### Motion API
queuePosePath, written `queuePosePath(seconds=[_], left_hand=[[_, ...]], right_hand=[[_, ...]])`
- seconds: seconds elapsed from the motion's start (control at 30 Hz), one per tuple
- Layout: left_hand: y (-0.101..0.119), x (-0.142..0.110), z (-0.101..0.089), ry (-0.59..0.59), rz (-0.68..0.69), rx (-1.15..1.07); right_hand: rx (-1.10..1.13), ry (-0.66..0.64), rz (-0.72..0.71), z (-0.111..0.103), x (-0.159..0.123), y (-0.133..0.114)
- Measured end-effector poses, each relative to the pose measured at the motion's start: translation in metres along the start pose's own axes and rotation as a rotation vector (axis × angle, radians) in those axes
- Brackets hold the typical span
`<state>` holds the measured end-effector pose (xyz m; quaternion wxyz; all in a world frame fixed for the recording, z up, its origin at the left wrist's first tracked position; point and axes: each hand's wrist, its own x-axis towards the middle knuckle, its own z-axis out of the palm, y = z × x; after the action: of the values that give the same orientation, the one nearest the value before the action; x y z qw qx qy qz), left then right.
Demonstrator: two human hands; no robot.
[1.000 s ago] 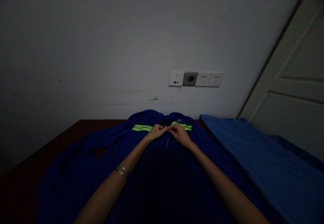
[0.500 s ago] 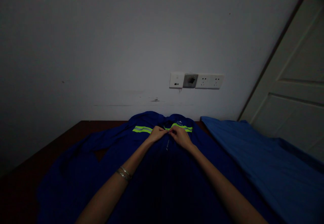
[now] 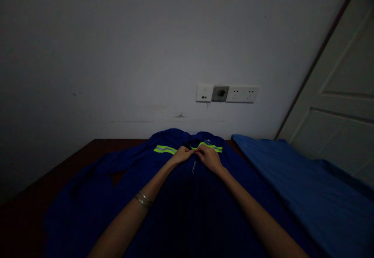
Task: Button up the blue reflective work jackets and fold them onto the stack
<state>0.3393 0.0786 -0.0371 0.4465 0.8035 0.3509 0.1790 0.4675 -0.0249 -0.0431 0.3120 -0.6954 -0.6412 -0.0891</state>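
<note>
A dark blue work jacket (image 3: 134,184) with yellow-green reflective strips lies spread out, its collar end toward the wall. My left hand (image 3: 182,155) pinches the front edge at chest height, just right of the left strip. Close beside it, my right hand (image 3: 209,157) pinches the opposite front edge by the right strip; the fingertips of both hands almost meet. What exactly lies between the fingers is too small and dark to make out. Below the hands a thin silvery zip (image 3: 194,167) shows on the jacket's front. Shadow hides the jacket's lower part.
A dark reddish-brown table (image 3: 117,144) bears the jacket. Lighter blue cloth (image 3: 292,176) is laid out on the right. Behind stands a pale wall (image 3: 131,55) with a row of sockets (image 3: 241,94); a panelled door (image 3: 341,94) is at the right.
Both hands keep their pinch at nearly the same place on the jacket's front. The view has shifted very slightly; nothing else visibly differs.
</note>
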Motion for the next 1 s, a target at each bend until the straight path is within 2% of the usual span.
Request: queuePosePath(seconds=[0.17, 0.27, 0.4, 0.67, 1.0], left_hand=[[-0.002, 0.001, 0.002, -0.045, -0.099, -0.204], [0.0, 0.001, 0.004, -0.017, -0.145, -0.311], [0.004, -0.002, 0.005, 0.026, -0.13, -0.383], [0.005, -0.003, 0.006, 0.122, -0.107, -0.381], [0.005, -0.004, 0.006, 0.09, -0.093, -0.308]], right_hand=[[-0.015, 0.015, -0.035, -0.001, -0.002, -0.004], [-0.005, 0.011, -0.061, 0.0, -0.003, -0.004], [0.087, 0.001, -0.095, 0.002, -0.002, -0.001], [0.215, 0.01, -0.111, 0.01, 0.001, 0.008], [0.174, 0.0, -0.073, 0.004, 0.001, 0.004]])
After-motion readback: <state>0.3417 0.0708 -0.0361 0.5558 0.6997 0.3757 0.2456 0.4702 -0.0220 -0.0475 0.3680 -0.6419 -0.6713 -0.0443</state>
